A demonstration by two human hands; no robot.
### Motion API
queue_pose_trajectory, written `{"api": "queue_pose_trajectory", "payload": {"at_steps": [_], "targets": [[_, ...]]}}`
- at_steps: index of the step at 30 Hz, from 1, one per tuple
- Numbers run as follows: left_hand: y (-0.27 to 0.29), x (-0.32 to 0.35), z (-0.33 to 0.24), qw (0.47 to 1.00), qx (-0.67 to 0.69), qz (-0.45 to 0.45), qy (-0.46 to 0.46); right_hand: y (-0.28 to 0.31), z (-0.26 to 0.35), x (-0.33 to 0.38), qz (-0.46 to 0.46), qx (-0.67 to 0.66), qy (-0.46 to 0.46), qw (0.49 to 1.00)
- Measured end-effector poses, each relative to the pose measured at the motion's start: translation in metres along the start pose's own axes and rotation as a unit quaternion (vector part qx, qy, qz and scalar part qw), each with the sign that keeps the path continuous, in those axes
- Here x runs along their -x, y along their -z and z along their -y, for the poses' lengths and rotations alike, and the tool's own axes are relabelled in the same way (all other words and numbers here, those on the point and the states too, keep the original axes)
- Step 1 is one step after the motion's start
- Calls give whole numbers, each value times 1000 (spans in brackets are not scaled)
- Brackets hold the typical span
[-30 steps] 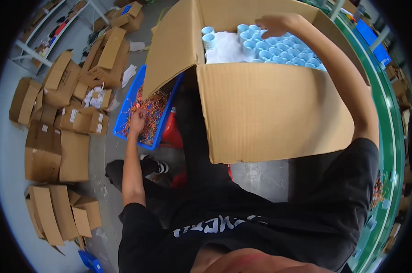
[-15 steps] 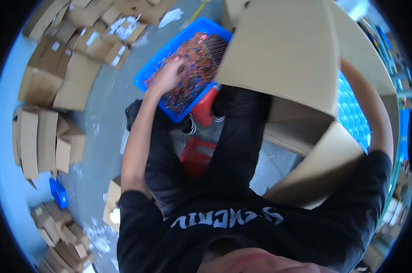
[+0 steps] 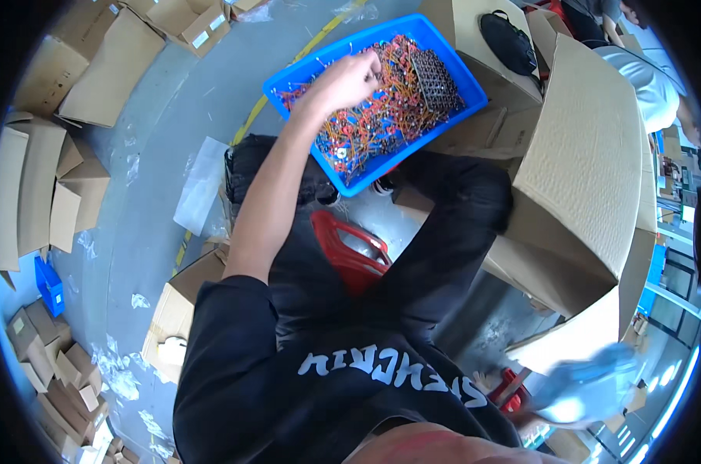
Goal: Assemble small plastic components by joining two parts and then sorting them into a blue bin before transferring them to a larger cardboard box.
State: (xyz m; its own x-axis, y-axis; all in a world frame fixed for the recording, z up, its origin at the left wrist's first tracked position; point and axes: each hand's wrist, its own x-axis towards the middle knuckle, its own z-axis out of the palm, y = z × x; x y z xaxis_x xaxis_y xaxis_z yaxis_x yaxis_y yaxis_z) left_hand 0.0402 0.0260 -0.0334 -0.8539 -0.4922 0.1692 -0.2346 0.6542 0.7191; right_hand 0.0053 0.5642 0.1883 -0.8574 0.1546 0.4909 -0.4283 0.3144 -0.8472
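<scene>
Blue bin (image 3: 300, 73) of wired parts (image 3: 381, 116): your left hand (image 3: 349, 77) dug in, grip closed on some; right hand's grip can't tell, blurred.

A blue plastic bin (image 3: 304, 85) sits on the grey floor, turned at a slant. It is full of small red and orange wired parts (image 3: 366, 124), all tangled in a heap. A dark grid-shaped piece (image 3: 435, 81) lies on top near the far side. The left hand (image 3: 347, 77) rests on the pile, fingers curled into the wires.
</scene>
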Motion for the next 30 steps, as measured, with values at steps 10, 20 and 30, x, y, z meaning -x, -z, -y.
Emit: {"api": "queue_pose_trajectory", "payload": {"at_steps": [10, 20, 30], "targets": [[42, 28, 48, 988, 71, -96, 98, -461, -110, 97, 520, 230, 341, 749], [60, 24, 35, 978, 84, -106, 162, -562, -122, 30, 564, 160, 374, 719], [43, -9, -10, 832, 501, -206, 123, -549, -76, 18, 719, -100, -47, 686]]}}
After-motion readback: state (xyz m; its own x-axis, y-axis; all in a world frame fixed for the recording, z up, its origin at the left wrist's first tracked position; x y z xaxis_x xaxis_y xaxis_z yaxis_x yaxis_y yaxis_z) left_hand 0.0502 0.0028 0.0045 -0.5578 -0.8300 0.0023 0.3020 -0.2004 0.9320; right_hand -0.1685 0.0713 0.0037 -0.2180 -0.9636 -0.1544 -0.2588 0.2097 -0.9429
